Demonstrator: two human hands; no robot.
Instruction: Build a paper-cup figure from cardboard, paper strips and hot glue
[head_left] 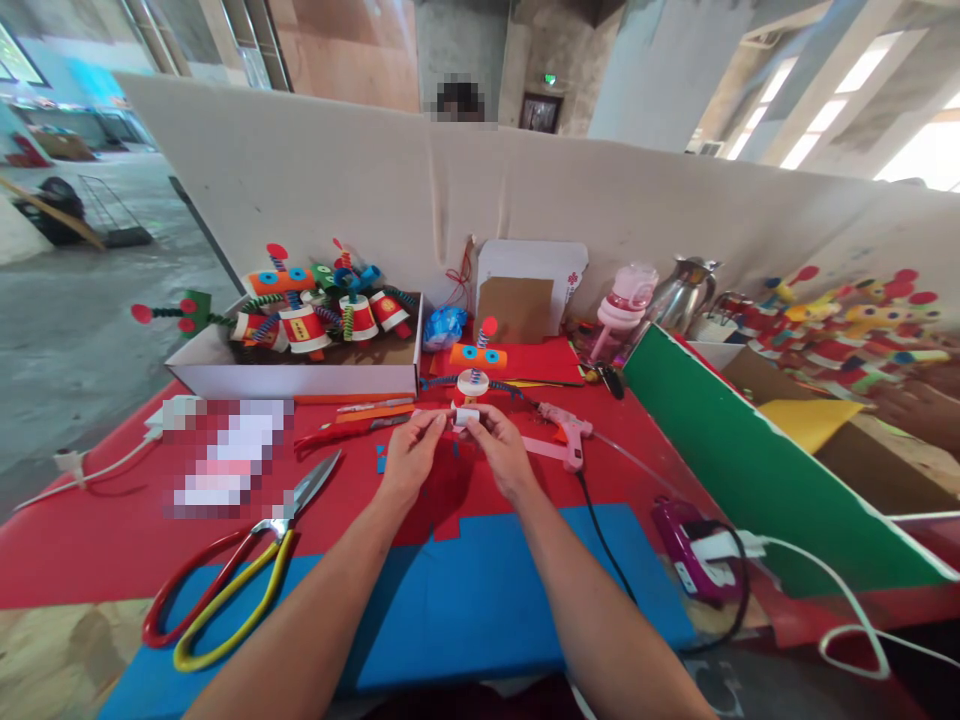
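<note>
Both of my hands meet over the red sheet at the table's middle. My right hand pinches a small white paper roll between thumb and fingers. Close at its left side, my left hand has its thumb and fingertips pressed together; what sits in them is too small to make out. Just behind the roll stands a paper-cup figure with an orange tube head, blue eyes and coiled arms. A pink glue gun lies right of my right hand. Large scissors with red and yellow handles lie to the left.
A white box of similar cup figures stands back left. At right, a green-sided box is beside a purple power strip with cables. A pink bottle and metal jug stand behind. Another person's hand shows far right.
</note>
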